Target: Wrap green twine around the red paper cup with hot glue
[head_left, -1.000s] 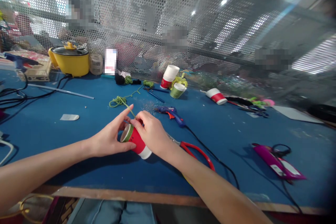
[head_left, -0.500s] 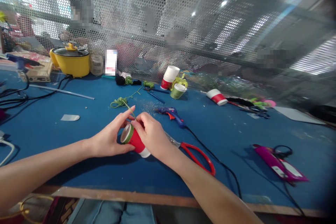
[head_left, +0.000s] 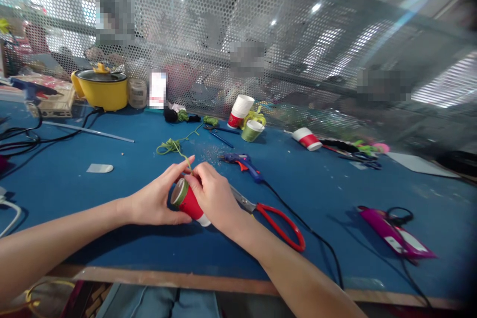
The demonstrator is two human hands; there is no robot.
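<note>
A red paper cup (head_left: 192, 203) lies tilted between my hands, its open mouth facing left and green yarn wound around the rim end. My left hand (head_left: 158, 198) grips the cup, thumb along the near side and fingers behind it. My right hand (head_left: 214, 194) is closed at the cup's upper side, pinching the green yarn (head_left: 185, 157). From there the strand runs back to a loose green tangle (head_left: 170, 146) on the blue table (head_left: 122, 194). Scissors with red handles (head_left: 281, 226) lie partly under my right forearm.
A blue glue gun (head_left: 244, 163) lies beyond my right hand, its cord trailing right. Stacked paper cups (head_left: 242, 109), a green-wrapped cup (head_left: 252, 130) and a tipped red-and-white cup (head_left: 307, 138) are farther back. A yellow pot (head_left: 104, 92) stands left; a purple packet (head_left: 395, 233) lies right.
The yarn strand near my fingers has gone from taut to slacker and curved. My right hand has shifted slightly down at the cup; my left hand keeps its hold.
</note>
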